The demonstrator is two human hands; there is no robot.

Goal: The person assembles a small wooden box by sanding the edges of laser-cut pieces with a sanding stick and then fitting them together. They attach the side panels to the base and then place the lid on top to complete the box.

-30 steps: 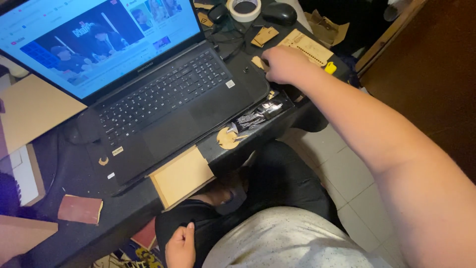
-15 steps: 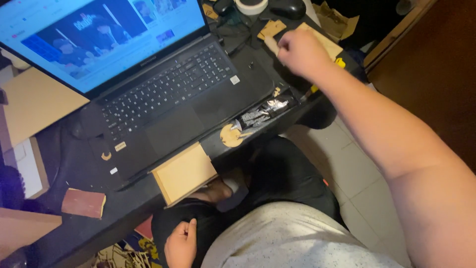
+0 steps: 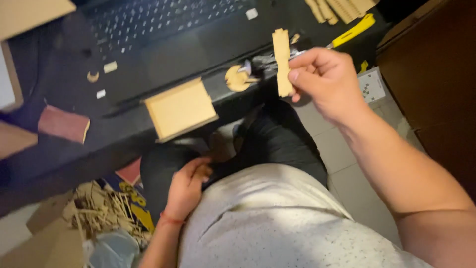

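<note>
My right hand (image 3: 327, 82) pinches a narrow flat wooden strip (image 3: 282, 59) with notched ends, holding it upright just off the front edge of the black desk (image 3: 124, 134). A small square wooden box (image 3: 180, 109) lies on the desk edge to the left of it, and a round wooden disc (image 3: 237, 79) sits between the two. My left hand (image 3: 187, 186) rests on my lap against the dark trousers, fingers loosely curled, holding nothing.
A black laptop (image 3: 163, 34) fills the desk's middle. A yellow-handled knife (image 3: 353, 31) and more wooden pieces (image 3: 342, 7) lie at the back right. Cardboard and a pile of wood scraps (image 3: 106, 211) sit on the floor at lower left. A brown cabinet (image 3: 436, 74) stands to the right.
My right hand came back from the wooden pieces at the desk's far right, now holding the wooden strip nearer to me. The camera tilted down toward my lap. The left hand stayed put.
</note>
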